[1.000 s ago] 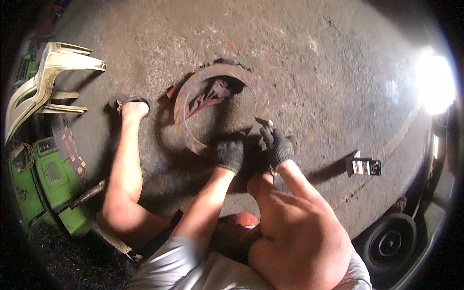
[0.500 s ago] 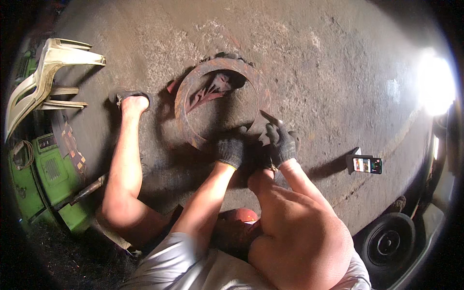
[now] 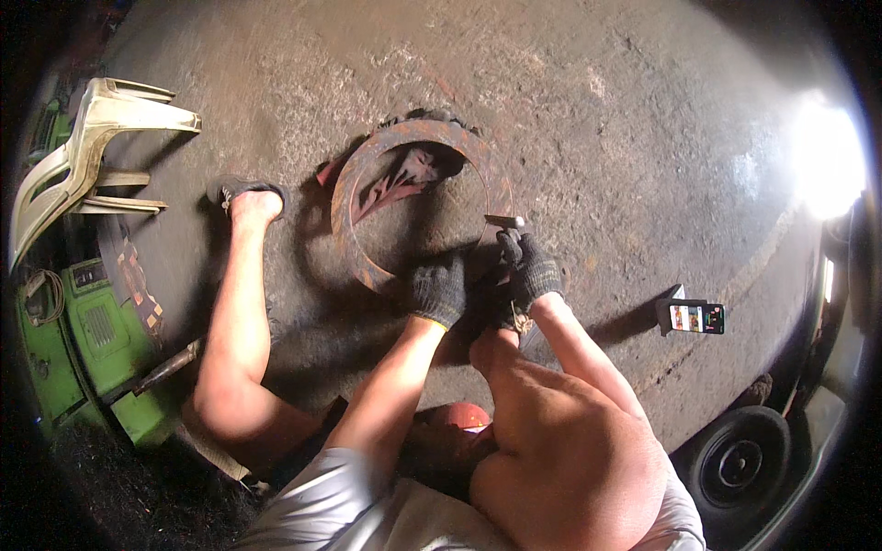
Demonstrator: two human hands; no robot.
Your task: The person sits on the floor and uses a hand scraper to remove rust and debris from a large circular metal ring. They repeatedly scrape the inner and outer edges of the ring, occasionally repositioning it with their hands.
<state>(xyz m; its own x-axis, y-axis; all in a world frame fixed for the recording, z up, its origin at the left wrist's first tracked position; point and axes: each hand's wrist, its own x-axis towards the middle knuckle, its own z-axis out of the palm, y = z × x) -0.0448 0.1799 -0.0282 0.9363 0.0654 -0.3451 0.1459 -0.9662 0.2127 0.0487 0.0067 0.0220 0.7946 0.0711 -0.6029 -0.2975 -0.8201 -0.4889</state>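
A rusty flat metal ring [image 3: 344,216] lies tilted over the floor in front of me. My left hand [image 3: 438,286], in a dark knitted glove, is closed on the ring's near edge; its fingertips are in shadow. Just right of the ring, my right hand [image 3: 533,271], gloved alike, grips a hammer [image 3: 503,221] whose metal head points left over the ring's right rim. Most of the handle is hidden by the hand. A dark reddish cloth [image 3: 400,179] shows through the far part of the ring.
A phone [image 3: 698,318] leans on a small stand at the right. A cream plastic chair [image 3: 87,138] lies at the far left above green machinery [image 3: 96,321]. A wheel [image 3: 738,462] sits at the lower right. A red rounded object [image 3: 462,417] is between my legs.
The hammer in my right hand has swung from a slant to nearly level, its head now over the ring's rim. The ring has tilted slightly, its far edge shifting nearer. My left hand stays on it.
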